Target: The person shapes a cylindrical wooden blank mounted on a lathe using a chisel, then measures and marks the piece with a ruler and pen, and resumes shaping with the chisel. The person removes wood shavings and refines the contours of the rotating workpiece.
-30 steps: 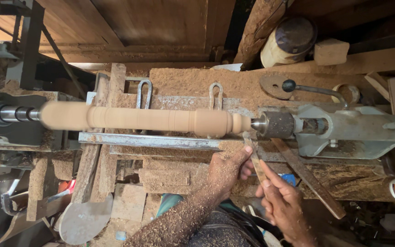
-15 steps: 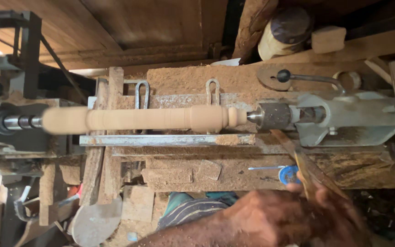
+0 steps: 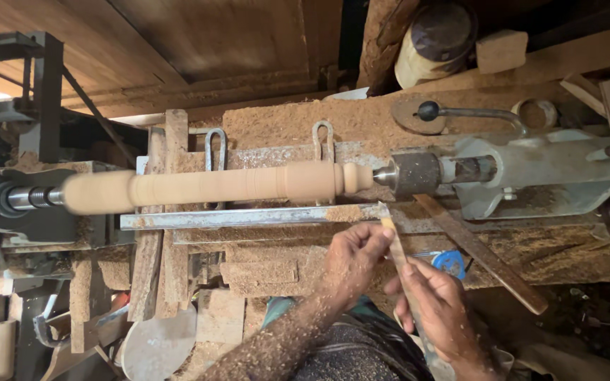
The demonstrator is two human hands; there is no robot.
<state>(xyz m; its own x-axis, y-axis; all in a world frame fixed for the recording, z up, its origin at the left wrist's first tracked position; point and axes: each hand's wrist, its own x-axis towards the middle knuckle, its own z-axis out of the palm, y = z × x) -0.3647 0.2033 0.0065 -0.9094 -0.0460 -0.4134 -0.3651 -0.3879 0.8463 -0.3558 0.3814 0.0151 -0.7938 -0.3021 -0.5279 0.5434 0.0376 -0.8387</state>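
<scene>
**Both hands on a turning tool at the rest bar, under the spindle's right end**

Head view, the only one we have. Landmark: the metal tool rest bar (image 3: 248, 217), lying flat across the middle of the lathe.

- Wooden spindle (image 3: 213, 186) sits just above the bar and parallel to it, clamped between the drive shaft (image 3: 30, 198) off the bar's left end and the tailstock (image 3: 531, 173) past its right end. Left part is a plain cylinder; right end shows a turned bead and neck.
- Turning tool (image 3: 398, 257), long and narrow, runs from below the bar up to the bar's right end. Its tip lies on that end, just under the bead. We cannot tell whether the tip touches the wood.
- Our left hand (image 3: 351, 262) is just below the bar's right end, fingers curled tight around the tool near the tip. Forearm is dusted with sawdust.
- Our right hand (image 3: 435, 310) is lower and further right of the bar, closed around the tool shaft. The handle end runs out of frame at the bottom.
- So the spindle is above and mostly left of both hands, apart from them, with the bar in between.
- A loose wooden strip (image 3: 481, 254) slants down to the right from just past the bar's right end.
- Sawdust (image 3: 298, 123) is heaped on the bed above the bar, behind the spindle.
</scene>
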